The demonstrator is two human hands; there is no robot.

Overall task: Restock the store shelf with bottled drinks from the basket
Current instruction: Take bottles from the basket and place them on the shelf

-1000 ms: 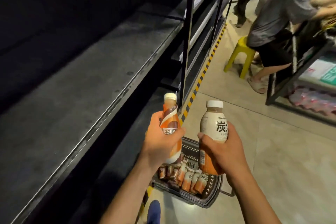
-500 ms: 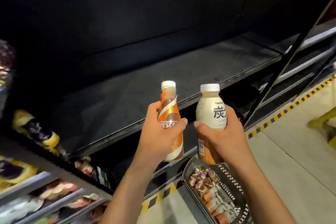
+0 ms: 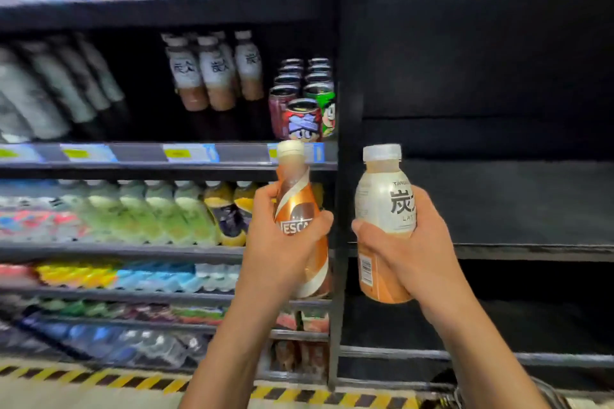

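Left hand [image 3: 282, 246] wrapping waisted orange plastic coffee bottle [image 3: 300, 226]; right hand [image 3: 408, 252] gripping cream-labelled plastic latte bottle [image 3: 382, 226] mid-body. Full, rigid, probably slick; mid-body holds suiting them.

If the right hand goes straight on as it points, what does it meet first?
Likely nothing close. The right hand, holding the white latte bottle, points right of the black upright, over the bare shelf board. First contact would probably be that board or the dark back panel; depth is unclear.
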